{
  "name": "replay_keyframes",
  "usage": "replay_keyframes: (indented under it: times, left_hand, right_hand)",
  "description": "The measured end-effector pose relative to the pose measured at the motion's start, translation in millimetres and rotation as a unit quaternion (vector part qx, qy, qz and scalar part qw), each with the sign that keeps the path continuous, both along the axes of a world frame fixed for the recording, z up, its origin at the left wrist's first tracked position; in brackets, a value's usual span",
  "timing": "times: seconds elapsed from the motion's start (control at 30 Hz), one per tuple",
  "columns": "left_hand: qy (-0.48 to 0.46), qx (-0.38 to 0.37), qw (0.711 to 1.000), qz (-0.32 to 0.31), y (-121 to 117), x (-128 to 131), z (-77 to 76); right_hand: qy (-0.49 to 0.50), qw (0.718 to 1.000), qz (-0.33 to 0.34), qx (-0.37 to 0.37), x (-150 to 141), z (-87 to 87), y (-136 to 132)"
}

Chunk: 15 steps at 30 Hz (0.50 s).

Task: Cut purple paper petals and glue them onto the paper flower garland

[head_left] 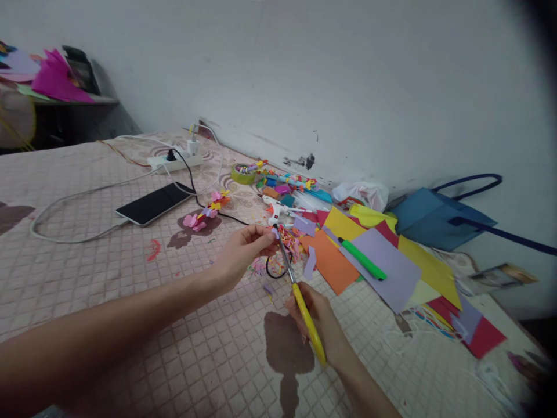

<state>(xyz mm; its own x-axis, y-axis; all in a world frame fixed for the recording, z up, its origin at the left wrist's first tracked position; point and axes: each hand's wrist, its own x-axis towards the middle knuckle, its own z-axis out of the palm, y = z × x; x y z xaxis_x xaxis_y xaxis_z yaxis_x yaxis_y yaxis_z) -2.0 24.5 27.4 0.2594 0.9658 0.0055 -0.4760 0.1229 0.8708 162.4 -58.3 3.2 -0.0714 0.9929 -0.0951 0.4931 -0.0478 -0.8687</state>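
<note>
My right hand [317, 316] is closed around the yellow handle of a pair of scissors [308, 322], its blades pointing away from me. At the blade tips, my left hand [243, 249] pinches a small piece of lilac paper [275, 232] between thumb and fingertips. Just beyond lies a white hot glue gun [275, 212], with tiny coloured paper scraps [292, 242] heaped beside it. A cut lilac strip [310, 262] rests right of the blades. Left of my hands is a cluster of pink, lilac and yellow paper flowers [206, 213].
Coloured paper sheets [383, 267] spread to the right, a green marker [363, 258] on top. Behind them sits a blue bag [435, 217] against the wall. A tablet or phone [155, 203] lies left, cabled near a white power strip [176, 162]. A tape roll [242, 174] stands farther back.
</note>
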Motion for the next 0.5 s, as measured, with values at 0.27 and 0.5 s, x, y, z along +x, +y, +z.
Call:
replay_keyframes:
  times: [0.27, 0.5]
  left_hand:
    - [-0.006, -0.002, 1.000, 0.003, 0.9, -0.8, 1.1]
    - [0.017, 0.013, 1.000, -0.001, 1.1, -1.1, 0.8]
  right_hand:
    - [-0.005, 1.000, -0.004, 0.007, -0.4, -2.0, 1.0]
    - [-0.046, 0.998, 0.009, 0.042, 4.5, -6.1, 0.9]
